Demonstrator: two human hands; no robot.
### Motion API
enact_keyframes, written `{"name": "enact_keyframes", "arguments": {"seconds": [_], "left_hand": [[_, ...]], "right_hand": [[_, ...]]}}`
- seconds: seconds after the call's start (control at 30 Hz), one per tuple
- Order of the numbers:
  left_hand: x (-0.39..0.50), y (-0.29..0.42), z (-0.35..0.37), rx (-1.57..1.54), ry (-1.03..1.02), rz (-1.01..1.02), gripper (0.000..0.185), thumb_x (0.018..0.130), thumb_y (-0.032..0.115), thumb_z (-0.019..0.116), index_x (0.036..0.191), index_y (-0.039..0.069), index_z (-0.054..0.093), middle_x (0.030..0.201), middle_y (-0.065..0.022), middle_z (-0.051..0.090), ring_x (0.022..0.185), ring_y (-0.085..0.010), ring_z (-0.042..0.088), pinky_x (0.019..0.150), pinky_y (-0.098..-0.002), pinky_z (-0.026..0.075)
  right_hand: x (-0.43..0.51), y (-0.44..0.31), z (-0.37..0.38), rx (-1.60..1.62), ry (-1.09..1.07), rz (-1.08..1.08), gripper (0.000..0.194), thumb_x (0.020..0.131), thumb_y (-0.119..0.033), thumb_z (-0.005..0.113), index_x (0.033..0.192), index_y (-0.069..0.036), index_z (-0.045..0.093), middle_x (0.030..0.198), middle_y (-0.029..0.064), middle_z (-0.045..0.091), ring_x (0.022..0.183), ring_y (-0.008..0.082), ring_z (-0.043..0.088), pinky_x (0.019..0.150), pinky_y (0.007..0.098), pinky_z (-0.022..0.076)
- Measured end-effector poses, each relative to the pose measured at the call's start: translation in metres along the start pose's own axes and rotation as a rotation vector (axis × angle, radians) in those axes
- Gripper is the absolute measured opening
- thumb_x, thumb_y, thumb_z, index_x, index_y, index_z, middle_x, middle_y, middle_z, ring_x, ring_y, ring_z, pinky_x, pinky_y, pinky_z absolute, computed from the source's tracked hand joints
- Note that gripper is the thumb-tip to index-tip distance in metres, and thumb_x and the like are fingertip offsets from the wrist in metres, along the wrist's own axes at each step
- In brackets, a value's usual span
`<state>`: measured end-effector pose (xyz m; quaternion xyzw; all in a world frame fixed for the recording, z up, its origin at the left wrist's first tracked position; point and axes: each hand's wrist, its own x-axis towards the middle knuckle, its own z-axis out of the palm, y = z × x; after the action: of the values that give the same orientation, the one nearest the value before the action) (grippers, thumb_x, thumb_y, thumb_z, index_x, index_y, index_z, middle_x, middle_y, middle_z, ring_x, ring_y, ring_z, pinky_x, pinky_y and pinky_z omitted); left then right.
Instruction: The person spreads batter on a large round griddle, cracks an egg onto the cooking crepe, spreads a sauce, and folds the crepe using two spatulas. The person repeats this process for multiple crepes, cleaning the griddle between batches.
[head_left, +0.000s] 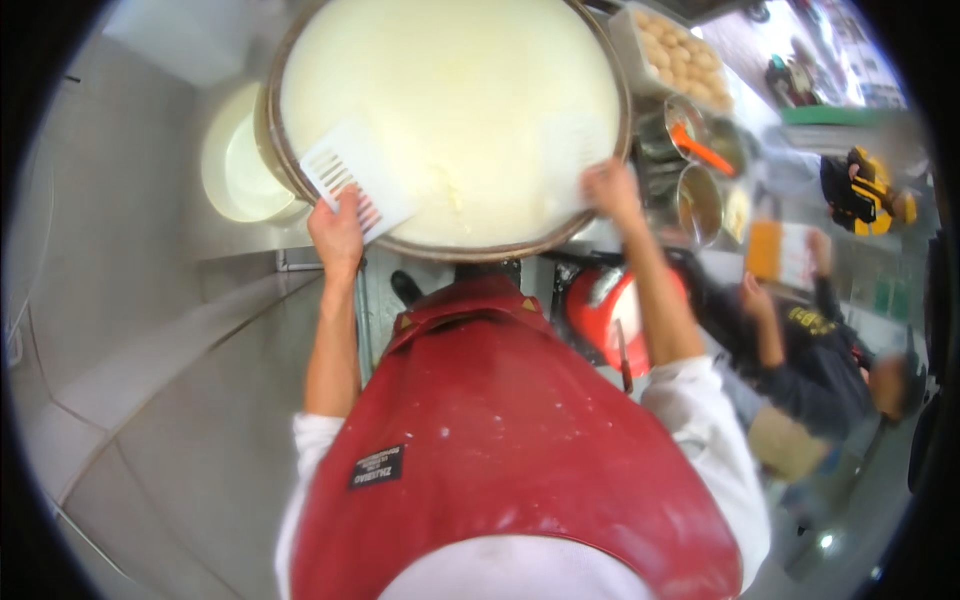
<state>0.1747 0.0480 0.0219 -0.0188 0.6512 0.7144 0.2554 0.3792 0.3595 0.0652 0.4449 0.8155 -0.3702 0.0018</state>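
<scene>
A large round vat (457, 255) of pale creamy liquid (450, 97) stands before me. At its lower left rim my left hand (337, 229) grips a white slotted plastic scraper (375, 176), which is tilted over the liquid. My right hand (607, 187) closes on a second white slotted scraper (574, 154) near the right rim; this one is blurred, and its far edge blends with the liquid.
Left of the vat sits a cream-coloured tub (244, 161). To the right are a bin of round tan items (679, 56), metal pots (699, 204), an orange-handled utensil (701, 150) and a red bucket (589, 311). A co-worker (810, 360) holds an orange-and-white item nearby.
</scene>
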Motion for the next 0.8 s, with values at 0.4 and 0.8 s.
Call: {"name": "enact_keyframes", "arguments": {"seconds": [0.4,0.8], "left_hand": [[-0.033,0.040,0.005,-0.141,0.173,-0.013,0.020,0.087,0.013,0.062,0.098,-0.003,0.062,0.084,-0.0109,0.064,0.069,-0.0173,0.063,0.058,-0.0288,0.055],[-0.035,0.010,-0.070,-0.868,-0.022,-0.043,0.041,0.093,0.017,0.045,0.130,-0.002,0.043,0.128,-0.0157,0.053,0.120,-0.0301,0.049,0.106,-0.0447,0.034]], "right_hand": [[-0.025,-0.038,-0.019,-0.321,0.009,-0.564,0.014,0.092,-0.016,0.045,0.101,-0.006,0.050,0.070,0.0201,0.062,0.066,0.0405,0.061,0.058,0.0474,0.0489],[-0.027,-0.057,0.048,-0.245,-0.174,-1.202,0.007,0.076,-0.012,0.057,0.083,-0.010,0.059,0.069,0.0113,0.061,0.063,0.0328,0.060,0.056,0.0414,0.0470]]}}
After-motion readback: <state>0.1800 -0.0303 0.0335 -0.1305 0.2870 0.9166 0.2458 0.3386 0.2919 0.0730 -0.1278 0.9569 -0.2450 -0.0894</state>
